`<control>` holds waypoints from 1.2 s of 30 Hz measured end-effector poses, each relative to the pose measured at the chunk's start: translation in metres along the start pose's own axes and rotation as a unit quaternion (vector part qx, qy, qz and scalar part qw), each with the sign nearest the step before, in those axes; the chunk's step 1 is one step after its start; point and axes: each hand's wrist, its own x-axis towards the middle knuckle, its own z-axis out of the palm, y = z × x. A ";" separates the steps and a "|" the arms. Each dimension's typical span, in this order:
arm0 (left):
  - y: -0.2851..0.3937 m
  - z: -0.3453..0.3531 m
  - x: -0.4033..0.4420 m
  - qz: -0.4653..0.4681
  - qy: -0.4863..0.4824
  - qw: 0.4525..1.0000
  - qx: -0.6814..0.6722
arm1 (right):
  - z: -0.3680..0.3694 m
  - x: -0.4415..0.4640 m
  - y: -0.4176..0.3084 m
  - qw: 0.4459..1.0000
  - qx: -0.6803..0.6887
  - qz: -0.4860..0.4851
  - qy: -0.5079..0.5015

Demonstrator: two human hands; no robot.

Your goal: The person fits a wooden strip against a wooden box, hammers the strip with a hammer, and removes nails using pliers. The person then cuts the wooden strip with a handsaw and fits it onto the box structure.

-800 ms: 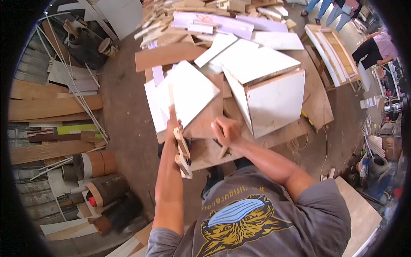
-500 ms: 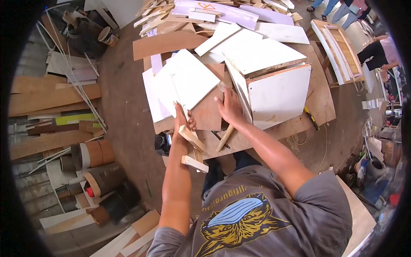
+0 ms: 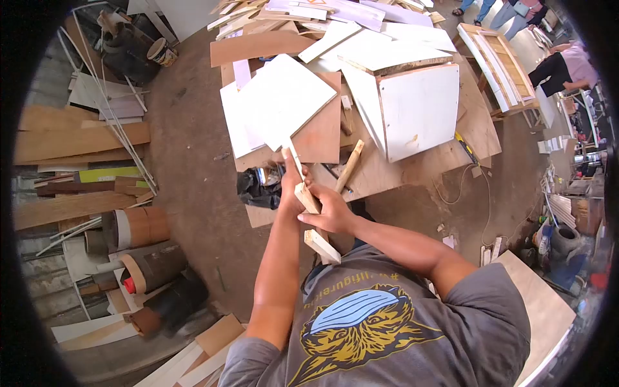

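My left hand is closed around a narrow wooden piece held nearly edge-on, its white upper end rising past my fingers. Two pale wooden blocks show at its near end: an upper block between my hands and a lower block close to my shirt. Whether all these are joined is hidden by my hands. My right hand is closed against the upper block, thumb pointing left below it. Beyond them on the worktable lie a square white board and a loose wooden stick.
A white box-like assembly stands on the worktable, right of the boards. Wood offcuts pile up behind. A black plastic bag sits at the left edge, a yellow-black tool at the right. Another person is at far right.
My right hand has come away from beside the white box, down and left onto the wooden block. My left hand keeps its hold, and the piece has shifted slightly right. The view has also shifted.
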 end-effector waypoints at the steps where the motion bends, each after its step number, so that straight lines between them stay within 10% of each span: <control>1: -0.009 -0.010 -0.012 -0.012 0.005 1.000 0.012 | 0.012 -0.015 -0.005 1.000 0.009 0.028 0.002; 20: -0.081 -0.051 -0.110 0.026 -0.124 0.992 -0.016 | 0.093 -0.134 -0.058 0.930 0.327 0.090 0.145; 26: -0.075 -0.051 -0.095 0.113 -0.152 0.977 0.098 | 0.064 -0.116 -0.065 0.986 0.148 0.008 0.071; 36: -0.053 -0.043 -0.116 0.106 -0.119 0.987 0.002 | 0.081 -0.105 -0.054 0.944 0.265 0.002 0.196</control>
